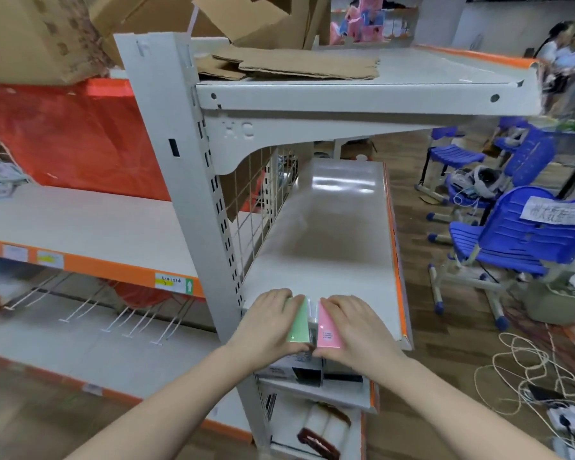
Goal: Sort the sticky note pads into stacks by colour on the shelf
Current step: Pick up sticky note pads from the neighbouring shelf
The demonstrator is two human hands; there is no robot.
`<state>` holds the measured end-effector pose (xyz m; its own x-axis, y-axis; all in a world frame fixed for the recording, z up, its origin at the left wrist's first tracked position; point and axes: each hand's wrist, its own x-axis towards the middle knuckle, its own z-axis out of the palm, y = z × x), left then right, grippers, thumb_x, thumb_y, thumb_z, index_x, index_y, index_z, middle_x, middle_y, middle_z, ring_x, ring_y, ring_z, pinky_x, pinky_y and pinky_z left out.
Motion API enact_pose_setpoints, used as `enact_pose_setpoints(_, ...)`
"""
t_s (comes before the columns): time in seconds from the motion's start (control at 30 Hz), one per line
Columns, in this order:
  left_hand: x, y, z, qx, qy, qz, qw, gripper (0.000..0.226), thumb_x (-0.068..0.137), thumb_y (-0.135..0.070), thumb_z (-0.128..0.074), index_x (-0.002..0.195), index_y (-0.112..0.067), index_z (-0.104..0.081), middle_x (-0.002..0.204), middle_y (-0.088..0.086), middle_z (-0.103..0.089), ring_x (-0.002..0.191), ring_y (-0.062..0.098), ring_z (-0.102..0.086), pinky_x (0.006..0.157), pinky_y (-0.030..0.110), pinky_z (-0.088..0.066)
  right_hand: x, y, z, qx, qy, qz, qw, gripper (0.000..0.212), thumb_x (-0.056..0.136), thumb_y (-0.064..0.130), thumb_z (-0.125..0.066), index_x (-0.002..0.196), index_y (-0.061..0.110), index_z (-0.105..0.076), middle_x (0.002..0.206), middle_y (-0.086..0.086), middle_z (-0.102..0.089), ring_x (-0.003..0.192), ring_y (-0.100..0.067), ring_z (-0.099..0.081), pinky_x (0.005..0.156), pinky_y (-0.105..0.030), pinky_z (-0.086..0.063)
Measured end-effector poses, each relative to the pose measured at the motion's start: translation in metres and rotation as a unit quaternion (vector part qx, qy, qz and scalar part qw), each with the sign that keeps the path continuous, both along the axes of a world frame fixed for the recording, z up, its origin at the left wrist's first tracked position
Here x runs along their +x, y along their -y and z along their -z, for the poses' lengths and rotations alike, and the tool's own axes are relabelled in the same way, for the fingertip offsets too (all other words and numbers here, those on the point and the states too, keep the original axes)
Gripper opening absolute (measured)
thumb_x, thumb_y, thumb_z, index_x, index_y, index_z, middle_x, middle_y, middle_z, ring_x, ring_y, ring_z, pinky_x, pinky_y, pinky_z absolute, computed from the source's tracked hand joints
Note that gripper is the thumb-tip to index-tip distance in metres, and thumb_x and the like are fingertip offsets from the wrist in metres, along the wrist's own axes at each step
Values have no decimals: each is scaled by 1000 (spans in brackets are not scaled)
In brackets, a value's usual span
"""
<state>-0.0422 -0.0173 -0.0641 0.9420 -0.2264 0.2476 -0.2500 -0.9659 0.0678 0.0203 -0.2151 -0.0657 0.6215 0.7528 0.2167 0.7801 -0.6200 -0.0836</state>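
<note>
floor: wood planks (445, 353) | blue chairs (512, 240) at right — cardboard boxes (40, 34) up top

Embossed "HC" on shelf bracket (239, 129); chair's paper sign (556, 210) illegible
</note>
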Motion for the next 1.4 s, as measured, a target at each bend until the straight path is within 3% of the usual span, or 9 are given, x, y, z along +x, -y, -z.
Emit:
enact_pose_setpoints(0.1, -35, -6, -3, 11, 59, -30, 998, 88, 70, -67, -60, 124, 1, -50, 104, 12, -57, 91, 27, -56, 79, 36, -50, -9, -11, 2, 16, 57, -33, 998, 90, 69, 77, -47, 128, 9, -55, 120, -3, -60, 108, -20, -58, 96, -32, -45)
enact_pose_setpoints(0.2, -73, -17, -1, 33, 92, -81, 992, 87, 71, -59, -68, 126, 6, -49, 110, 17, -55, 98, 31, -52, 83, 39, -46, -18, -26, 0, 44, 92, -88, 991, 88, 66, 74, -54, 124, 8, -57, 116, -5, -62, 103, -22, -60, 94, -34, -47)
enact_pose_setpoints(0.37, -132, -48, -2, 47, 73, -183, 979, 71, 73, -50, -59, 119, 5, -55, 106, 18, -55, 96, 32, -52, 83, 40, -48, -46, -61, 0, 36, 110, -174, 978, 92, 62, 79, -57, 124, 11, -58, 116, 0, -62, 104, -19, -60, 93, -30, -47)
enact_pose_setpoints(0.6, -207, -98, -8, 94, 69, -298, 947, 80, 60, -50, -76, 119, 0, -54, 106, 14, -55, 90, 31, -56, 81, 35, -37, -88, -137, -21, 83, 101, -314, 940, 91, 70, 76, -51, 129, 7, -49, 122, -4, -56, 110, -19, -49, 97, -33, -43)
enact_pose_setpoints(0.73, -237, -130, -13, 93, 72, -345, 931, 83, 62, -56, -77, 121, -4, -51, 106, 10, -53, 92, 29, -55, 82, 37, -45, -108, -188, -29, 103, 101, -353, 925, 89, 69, 73, -55, 127, 6, -51, 121, -5, -56, 111, -19, -47, 98, -33, -41)
enact_pose_setpoints(0.9, -261, -182, -19, 94, 95, -378, 916, 81, 63, -57, -75, 119, -4, -49, 105, 11, -53, 91, 30, -55, 78, 37, -46, -126, -256, -34, 113, 111, -365, 918, 90, 68, 73, -52, 126, 4, -54, 120, -6, -58, 110, -21, -51, 99, -37, -43)
enact_pose_setpoints(1.1, -281, -262, -37, 130, 122, -381, 907, 81, 57, -57, -77, 112, -2, -55, 101, 11, -58, 89, 28, -56, 75, 34, -45, -147, -348, -35, 139, 102, -342, 924, 89, 62, 66, -69, 125, 5, -55, 121, -5, -58, 112, -21, -52, 101, -40, -41)
enact_pose_setpoints(1.2, -294, -306, -44, 137, 127, -394, 900, 74, 56, -55, -74, 108, -4, -58, 100, 8, -59, 88, 25, -56, 75, 30, -39, -160, -395, -37, 151, 84, -331, 928, 84, 65, 63, -65, 127, 9, -51, 123, -2, -56, 115, -20, -52, 105, -38, -35)
enact_pose_setpoints(1.4, -320, -381, -47, 142, 96, -418, 892, 76, 58, -56, -75, 109, -1, -63, 100, 10, -62, 89, 26, -61, 73, 32, -48, -184, -473, -43, 131, 107, -310, 936, 82, 69, 64, -60, 127, 6, -53, 123, -6, -58, 114, -23, -54, 97, -41, -45)
